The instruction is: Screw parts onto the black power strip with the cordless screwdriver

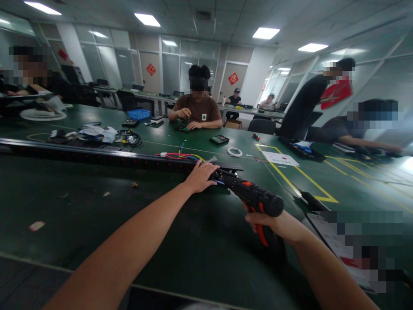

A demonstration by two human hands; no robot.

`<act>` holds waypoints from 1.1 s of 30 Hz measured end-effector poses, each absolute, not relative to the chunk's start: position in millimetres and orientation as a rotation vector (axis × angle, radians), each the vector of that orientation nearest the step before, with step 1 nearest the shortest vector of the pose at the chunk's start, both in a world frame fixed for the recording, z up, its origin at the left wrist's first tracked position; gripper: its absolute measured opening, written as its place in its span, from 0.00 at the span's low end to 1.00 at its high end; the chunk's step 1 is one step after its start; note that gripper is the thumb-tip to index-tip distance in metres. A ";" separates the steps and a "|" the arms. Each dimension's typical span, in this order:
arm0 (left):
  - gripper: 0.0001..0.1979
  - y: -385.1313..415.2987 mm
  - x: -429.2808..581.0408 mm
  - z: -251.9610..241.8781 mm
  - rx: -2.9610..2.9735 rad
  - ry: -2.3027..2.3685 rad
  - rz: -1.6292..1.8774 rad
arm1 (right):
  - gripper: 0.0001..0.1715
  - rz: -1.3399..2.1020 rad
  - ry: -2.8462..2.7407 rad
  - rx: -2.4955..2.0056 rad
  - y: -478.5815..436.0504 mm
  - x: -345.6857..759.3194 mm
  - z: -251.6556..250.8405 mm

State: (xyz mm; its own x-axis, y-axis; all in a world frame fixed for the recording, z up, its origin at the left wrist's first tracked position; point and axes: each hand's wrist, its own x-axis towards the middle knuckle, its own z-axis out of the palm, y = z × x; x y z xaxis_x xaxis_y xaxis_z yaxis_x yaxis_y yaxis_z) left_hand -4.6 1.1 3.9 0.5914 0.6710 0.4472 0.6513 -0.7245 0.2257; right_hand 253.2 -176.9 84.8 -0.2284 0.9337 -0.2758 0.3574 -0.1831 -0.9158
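A long black metal bar [138,162] with a row of small red marks runs from the left edge to mid-table. My left hand [200,176] grips its right end, fingers over the top and thumb at the near side. Red, blue and yellow wires [185,156] come out beside that hand. In my right hand [271,221] is a black and orange cordless drill [254,194], my fingers wrapped round its handle. The drill's nose points at the bar's end, close to my left fingertips; its very tip is hard to make out there.
Beyond the bar lie bagged parts and cables [97,133], a blue basket [138,114], a white tape roll [234,152] and a circuit board [219,139]. Yellow tape [303,181] marks the right side, near a dark tool [312,200]. A person [196,107] works opposite.
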 end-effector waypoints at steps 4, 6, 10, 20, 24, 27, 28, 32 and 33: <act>0.33 1.0 -4.6 4.1 2.765 1.155 0.804 | 0.23 1.421 -1.568 -1.501 -177.1 253.7 84.2; 0.33 1.0 -4.3 4.0 2.765 1.153 0.802 | 0.23 1.425 -1.571 -1.503 -176.8 253.9 83.7; 0.33 1.6 -3.7 2.9 2.765 1.147 0.800 | 0.23 1.425 -1.575 -1.499 -176.4 253.6 83.7; 0.34 0.0 -3.5 5.5 2.757 1.163 0.800 | 0.23 1.444 -1.556 -1.462 -176.8 255.5 81.6; 0.34 1.1 -3.8 4.6 2.763 1.158 0.804 | 0.24 1.448 -1.550 -1.457 -175.7 257.4 78.6; 0.33 1.3 -4.1 4.2 2.768 1.160 0.814 | 0.24 1.436 -1.556 -1.464 -176.2 256.9 79.5; 0.33 1.1 -4.2 4.4 2.769 1.158 0.818 | 0.24 1.435 -1.556 -1.469 -176.6 256.3 80.2; 0.33 -0.2 -4.2 6.0 2.769 1.154 0.817 | 0.24 1.426 -1.556 -1.482 -178.7 253.1 84.0; 0.33 -0.3 -4.1 6.1 2.769 1.155 0.814 | 0.24 1.423 -1.557 -1.481 -179.1 252.3 84.8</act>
State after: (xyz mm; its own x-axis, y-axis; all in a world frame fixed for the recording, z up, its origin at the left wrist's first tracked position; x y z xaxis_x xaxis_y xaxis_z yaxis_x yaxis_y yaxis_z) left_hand -4.1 -0.3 6.1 0.5866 0.6705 0.4541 0.6533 -0.7232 0.2239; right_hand 252.3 -179.1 84.8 -0.2357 0.9357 -0.2625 0.3452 -0.1719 -0.9227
